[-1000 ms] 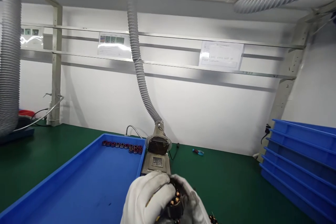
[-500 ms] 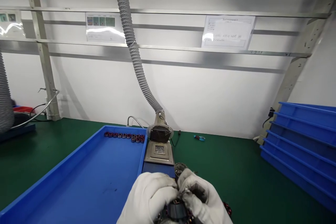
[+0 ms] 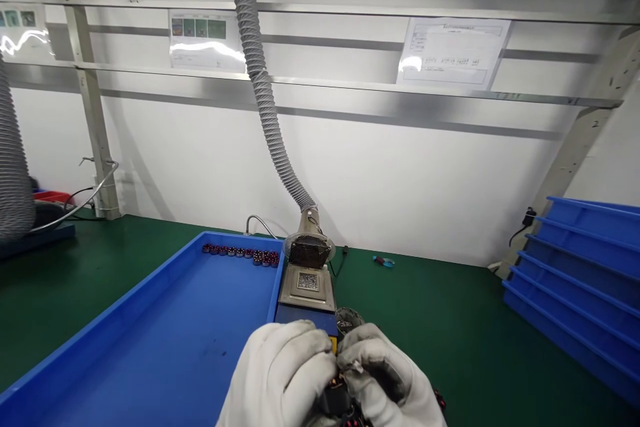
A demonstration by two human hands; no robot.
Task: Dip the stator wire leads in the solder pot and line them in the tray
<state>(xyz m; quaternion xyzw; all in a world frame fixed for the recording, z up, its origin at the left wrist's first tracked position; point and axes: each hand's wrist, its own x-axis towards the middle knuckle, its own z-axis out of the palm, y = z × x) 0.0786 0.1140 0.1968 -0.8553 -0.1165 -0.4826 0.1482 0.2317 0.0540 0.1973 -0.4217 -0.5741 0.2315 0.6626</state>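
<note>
White-gloved left hand [image 3: 283, 377] and right hand [image 3: 387, 373] grasp a small black part [image 3: 336, 400].
Left of the grip: shallow blue plastic tray [image 3: 170, 340].

Soft, matt cloth covers the left hand [image 3: 280, 373] and right hand [image 3: 393, 373]! Smooth plastic all down the tray [image 3: 175, 333], glossy small parts [image 3: 243, 253] inside its far edge; dull metal plate [image 3: 307, 287] beside its right edge; ribbed, matt hose [image 3: 267, 107] above; smooth, matt desk [image 3: 430, 320], smooth plastic bins [image 3: 580, 280] towards its right edge.
</note>
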